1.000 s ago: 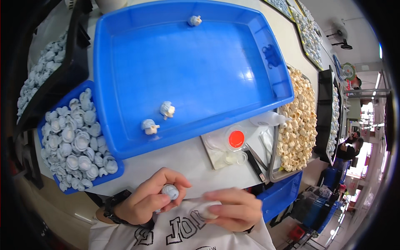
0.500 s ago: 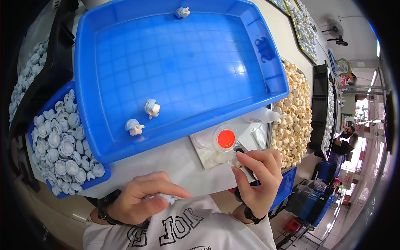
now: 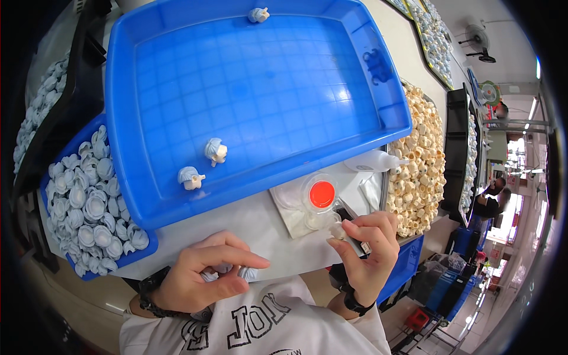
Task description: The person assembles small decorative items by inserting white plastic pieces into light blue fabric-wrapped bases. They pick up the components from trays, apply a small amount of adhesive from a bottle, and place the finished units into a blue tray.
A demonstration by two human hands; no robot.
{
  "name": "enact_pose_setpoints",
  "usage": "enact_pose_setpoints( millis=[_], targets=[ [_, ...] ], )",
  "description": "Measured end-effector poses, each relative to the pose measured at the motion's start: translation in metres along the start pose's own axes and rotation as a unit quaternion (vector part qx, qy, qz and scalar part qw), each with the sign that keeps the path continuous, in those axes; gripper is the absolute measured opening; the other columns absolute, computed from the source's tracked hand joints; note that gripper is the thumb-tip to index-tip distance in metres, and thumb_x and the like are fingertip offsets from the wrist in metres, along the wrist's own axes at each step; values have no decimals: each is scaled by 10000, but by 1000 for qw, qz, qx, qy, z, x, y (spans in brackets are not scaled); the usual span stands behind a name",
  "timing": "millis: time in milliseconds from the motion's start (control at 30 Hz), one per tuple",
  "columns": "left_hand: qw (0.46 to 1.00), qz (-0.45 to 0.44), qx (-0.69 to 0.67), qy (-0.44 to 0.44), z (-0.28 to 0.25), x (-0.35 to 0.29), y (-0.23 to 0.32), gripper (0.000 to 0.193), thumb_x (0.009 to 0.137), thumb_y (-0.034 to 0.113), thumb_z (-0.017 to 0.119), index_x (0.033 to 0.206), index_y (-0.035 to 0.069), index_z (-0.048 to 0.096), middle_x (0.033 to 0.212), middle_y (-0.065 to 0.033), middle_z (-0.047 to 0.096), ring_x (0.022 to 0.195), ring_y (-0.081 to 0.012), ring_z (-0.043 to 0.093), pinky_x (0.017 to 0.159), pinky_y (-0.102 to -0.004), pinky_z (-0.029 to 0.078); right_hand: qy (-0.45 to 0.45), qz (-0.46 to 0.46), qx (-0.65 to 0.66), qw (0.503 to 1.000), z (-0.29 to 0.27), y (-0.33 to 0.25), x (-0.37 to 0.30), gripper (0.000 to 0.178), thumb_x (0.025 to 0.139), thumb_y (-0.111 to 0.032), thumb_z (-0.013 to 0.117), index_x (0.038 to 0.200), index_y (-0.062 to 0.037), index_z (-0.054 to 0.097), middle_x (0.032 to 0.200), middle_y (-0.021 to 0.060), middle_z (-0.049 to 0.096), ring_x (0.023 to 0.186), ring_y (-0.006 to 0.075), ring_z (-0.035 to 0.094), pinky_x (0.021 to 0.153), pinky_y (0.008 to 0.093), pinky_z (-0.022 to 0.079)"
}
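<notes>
My left hand (image 3: pixel 204 275) is closed round pale blue doll hair pieces (image 3: pixel 248 273), partly hidden by the fingers, in front of my shirt. Thumb and forefinger of my right hand (image 3: pixel 374 242) pinch a small cream doll head part (image 3: pixel 338 231), beside a clear cup of red liquid (image 3: pixel 322 194). A dark flat tool (image 3: pixel 352 234) shows behind those right fingers, its kind unclear. Beyond both hands lies a large blue tray (image 3: pixel 266 158). Inside it are assembled doll heads with pale blue hair, one (image 3: pixel 191 177) and another (image 3: pixel 215 152) at the near left, a third (image 3: pixel 258 15) on the far side.
At the left, a blue bin (image 3: pixel 155 244) is heaped with pale blue hair pieces (image 3: pixel 94 207). Many cream head parts (image 3: pixel 419 171) fill a tray on the right. A white squeeze bottle (image 3: pixel 374 161) lies between that tray and the cup, near a folded white cloth (image 3: pixel 370 193).
My left fingers have shifted, and more of the pale blue hair pieces shows under them. The right hand has moved very slightly with its head part, still beside the cup.
</notes>
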State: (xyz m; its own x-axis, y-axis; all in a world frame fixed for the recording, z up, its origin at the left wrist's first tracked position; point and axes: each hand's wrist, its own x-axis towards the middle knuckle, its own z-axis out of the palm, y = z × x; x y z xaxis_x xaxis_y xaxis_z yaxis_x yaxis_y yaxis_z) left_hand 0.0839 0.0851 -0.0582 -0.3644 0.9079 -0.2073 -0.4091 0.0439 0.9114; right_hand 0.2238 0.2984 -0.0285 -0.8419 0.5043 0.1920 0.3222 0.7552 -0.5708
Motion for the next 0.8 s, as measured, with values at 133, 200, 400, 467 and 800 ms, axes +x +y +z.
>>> enact_pose_setpoints(
  millis=[133, 200, 400, 467, 800],
  targets=[
    [999, -9, -48, 10, 0, 0, -5, 285, 833, 171, 625, 1079, 27, 614, 912, -36, 548, 777, -80, 463, 682, -210, 366, 34, -2, 33, 999, 6, 6, -7, 320, 508, -32, 768, 803, -55, 647, 788, 45, 583, 745, 228, 493, 656, 315, 388],
    [998, -19, -51, 19, 0, -1, -5, 302, 837, 182, 619, 1092, 19, 604, 895, -28, 545, 771, -70, 461, 680, -207, 362, 66, -21, 105, 992, 9, 8, -12, 347, 516, -24, 764, 840, -47, 641, 786, 62, 580, 727, 221, 501, 644, 312, 392],
    [996, -33, -82, 34, 0, -4, -6, 302, 831, 158, 626, 1102, 27, 595, 855, -16, 547, 751, -54, 469, 680, -195, 361, 2, -154, 329, 932, 22, -18, -3, 404, 555, -29, 782, 922, -17, 614, 800, 99, 591, 690, 195, 523, 599, 285, 393],
    [996, -19, -79, 30, -1, -3, -6, 295, 827, 149, 631, 1094, 28, 598, 858, -14, 551, 759, -56, 476, 681, -194, 364, -16, -167, 345, 924, 31, -30, -1, 398, 560, -54, 800, 914, -26, 620, 817, 90, 608, 681, 185, 519, 579, 278, 379],
    [988, 56, -138, 36, 0, -3, -11, 269, 752, 41, 694, 1006, 27, 607, 967, -50, 595, 672, -60, 499, 573, -192, 384, -63, -139, 295, 943, 42, -51, 3, 349, 566, -144, 818, 844, -48, 631, 731, 36, 605, 642, 175, 519, 583, 271, 355]
  ],
)
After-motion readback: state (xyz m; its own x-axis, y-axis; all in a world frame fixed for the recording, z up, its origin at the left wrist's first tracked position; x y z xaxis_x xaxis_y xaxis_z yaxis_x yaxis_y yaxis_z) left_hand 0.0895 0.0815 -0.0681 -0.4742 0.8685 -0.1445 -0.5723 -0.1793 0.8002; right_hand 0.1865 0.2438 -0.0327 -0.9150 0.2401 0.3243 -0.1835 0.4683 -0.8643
